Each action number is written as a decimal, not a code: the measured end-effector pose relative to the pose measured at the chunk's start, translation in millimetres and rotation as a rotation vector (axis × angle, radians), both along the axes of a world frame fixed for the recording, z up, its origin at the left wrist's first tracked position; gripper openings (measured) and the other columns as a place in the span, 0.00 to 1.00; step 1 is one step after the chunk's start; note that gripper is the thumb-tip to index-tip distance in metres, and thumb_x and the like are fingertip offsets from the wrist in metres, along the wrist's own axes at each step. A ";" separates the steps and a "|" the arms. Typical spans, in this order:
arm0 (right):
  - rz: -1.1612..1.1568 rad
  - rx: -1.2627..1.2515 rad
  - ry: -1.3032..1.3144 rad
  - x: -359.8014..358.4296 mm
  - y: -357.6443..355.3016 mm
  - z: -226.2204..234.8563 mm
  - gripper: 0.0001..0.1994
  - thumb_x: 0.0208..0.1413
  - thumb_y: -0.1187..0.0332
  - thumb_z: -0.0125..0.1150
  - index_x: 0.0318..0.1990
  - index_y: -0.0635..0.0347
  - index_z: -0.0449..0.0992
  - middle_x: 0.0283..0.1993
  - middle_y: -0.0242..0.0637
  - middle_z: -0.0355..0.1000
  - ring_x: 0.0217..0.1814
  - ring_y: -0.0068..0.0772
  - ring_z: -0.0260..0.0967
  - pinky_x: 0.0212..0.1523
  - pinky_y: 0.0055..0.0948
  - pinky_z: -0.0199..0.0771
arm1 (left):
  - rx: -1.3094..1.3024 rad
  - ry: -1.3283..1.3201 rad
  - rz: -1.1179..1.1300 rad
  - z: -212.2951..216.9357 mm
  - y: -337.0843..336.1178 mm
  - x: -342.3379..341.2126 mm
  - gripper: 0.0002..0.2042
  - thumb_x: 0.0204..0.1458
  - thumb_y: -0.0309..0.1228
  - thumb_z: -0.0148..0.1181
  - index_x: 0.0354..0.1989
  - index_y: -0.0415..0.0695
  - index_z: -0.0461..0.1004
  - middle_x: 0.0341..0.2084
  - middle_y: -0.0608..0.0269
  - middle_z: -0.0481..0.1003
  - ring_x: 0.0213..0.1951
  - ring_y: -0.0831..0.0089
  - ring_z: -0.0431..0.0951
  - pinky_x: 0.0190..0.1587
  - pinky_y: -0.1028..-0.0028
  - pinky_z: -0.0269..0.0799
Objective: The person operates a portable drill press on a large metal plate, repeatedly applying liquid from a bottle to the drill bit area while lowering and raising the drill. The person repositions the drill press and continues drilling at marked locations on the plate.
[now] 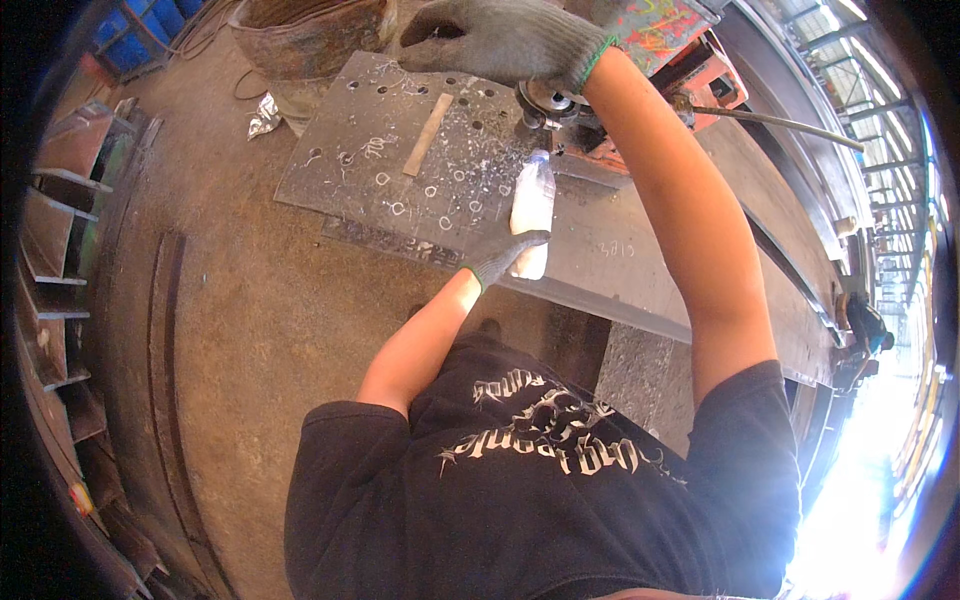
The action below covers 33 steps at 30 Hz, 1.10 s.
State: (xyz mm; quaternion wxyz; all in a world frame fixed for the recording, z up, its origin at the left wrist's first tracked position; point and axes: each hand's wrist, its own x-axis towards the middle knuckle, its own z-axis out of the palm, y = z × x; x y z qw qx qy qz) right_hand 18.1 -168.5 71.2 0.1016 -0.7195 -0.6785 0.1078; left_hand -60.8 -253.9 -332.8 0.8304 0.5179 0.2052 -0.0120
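Observation:
My left hand point(503, 256), in a grey knit glove, grips a clear plastic bottle point(532, 200) of whitish liquid, its neck pointing toward a drill head point(548, 101). My right hand point(500, 40), also gloved, is curled above that head at the front of a red-orange drilling machine point(700, 75); what its fingers close on is hidden. Beneath lies a grey steel plate point(370, 160) with several drilled holes and chalk circles. A flat metal strip point(428, 134) rests on the plate.
The plate sits on a long steel beam point(640, 255) running right. A rusty tub point(310, 40) and crumpled foil point(265, 115) lie at the back left. A thin rod point(780, 124) sticks out right. Rusty steel brackets point(60, 240) line the left edge.

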 end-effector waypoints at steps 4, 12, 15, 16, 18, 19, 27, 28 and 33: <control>-0.015 -0.003 -0.006 -2.6 -0.7 1.2 0.28 0.65 0.46 0.60 0.55 0.65 0.82 0.51 0.56 0.82 0.54 0.52 0.81 0.58 0.44 0.77 | -0.034 -0.023 0.048 -11.6 -5.3 -1.8 0.35 0.51 0.47 0.78 0.62 0.37 0.73 0.46 0.53 0.82 0.45 0.65 0.84 0.48 0.63 0.82; 0.013 0.018 -0.049 -0.9 -1.3 -0.3 0.27 0.66 0.47 0.59 0.54 0.65 0.83 0.51 0.57 0.82 0.55 0.54 0.80 0.59 0.46 0.77 | -0.293 0.047 0.101 -8.4 -4.6 -4.3 0.31 0.52 0.41 0.78 0.58 0.34 0.74 0.41 0.53 0.82 0.40 0.63 0.85 0.45 0.63 0.82; 0.017 0.029 -0.058 -0.6 -2.2 -2.0 0.27 0.67 0.47 0.59 0.54 0.66 0.82 0.51 0.57 0.81 0.55 0.54 0.80 0.59 0.46 0.76 | -0.263 0.044 0.097 -13.0 -2.1 -3.6 0.28 0.54 0.37 0.76 0.58 0.37 0.72 0.41 0.55 0.82 0.38 0.63 0.85 0.42 0.62 0.84; 0.015 0.026 -0.063 -2.7 -1.6 -0.6 0.27 0.67 0.46 0.58 0.54 0.66 0.82 0.51 0.57 0.81 0.55 0.54 0.80 0.59 0.46 0.76 | -0.252 0.034 0.104 -21.2 -1.3 -0.8 0.26 0.55 0.34 0.75 0.58 0.39 0.72 0.40 0.56 0.81 0.37 0.63 0.86 0.40 0.62 0.85; 0.006 0.003 -0.056 -5.9 -1.2 2.8 0.27 0.67 0.46 0.58 0.55 0.66 0.82 0.51 0.58 0.81 0.55 0.54 0.80 0.59 0.46 0.76 | -0.277 0.035 0.079 -31.2 -1.9 2.7 0.31 0.53 0.40 0.77 0.60 0.34 0.72 0.42 0.52 0.82 0.40 0.61 0.86 0.43 0.62 0.83; -0.002 -0.017 -0.044 -7.2 -1.3 5.3 0.27 0.67 0.46 0.58 0.55 0.65 0.82 0.51 0.58 0.81 0.55 0.54 0.80 0.59 0.46 0.76 | -0.290 0.036 0.064 -33.3 -2.1 3.4 0.34 0.52 0.43 0.78 0.60 0.32 0.72 0.43 0.50 0.82 0.41 0.60 0.85 0.45 0.62 0.83; -0.006 0.011 -0.010 -4.9 -4.1 1.7 0.29 0.67 0.45 0.58 0.55 0.66 0.81 0.50 0.56 0.82 0.54 0.52 0.81 0.57 0.45 0.77 | -0.337 0.006 0.040 -22.9 -2.7 -4.3 0.33 0.53 0.41 0.76 0.61 0.32 0.71 0.45 0.50 0.82 0.41 0.60 0.86 0.44 0.62 0.83; 0.001 0.030 -0.002 -2.4 -3.8 -1.2 0.29 0.67 0.44 0.57 0.55 0.66 0.82 0.49 0.55 0.82 0.53 0.50 0.81 0.57 0.44 0.77 | -0.341 -0.001 0.043 -23.9 -2.5 -4.1 0.33 0.54 0.41 0.76 0.61 0.32 0.71 0.45 0.50 0.82 0.41 0.60 0.86 0.44 0.62 0.83; -0.073 0.235 -0.106 10.3 1.6 -30.5 0.21 0.62 0.47 0.60 0.48 0.53 0.86 0.45 0.48 0.83 0.49 0.54 0.82 0.53 0.47 0.80 | -0.428 0.020 0.047 -43.1 -0.3 -4.5 0.33 0.55 0.37 0.75 0.66 0.36 0.68 0.52 0.53 0.78 0.50 0.62 0.80 0.53 0.63 0.79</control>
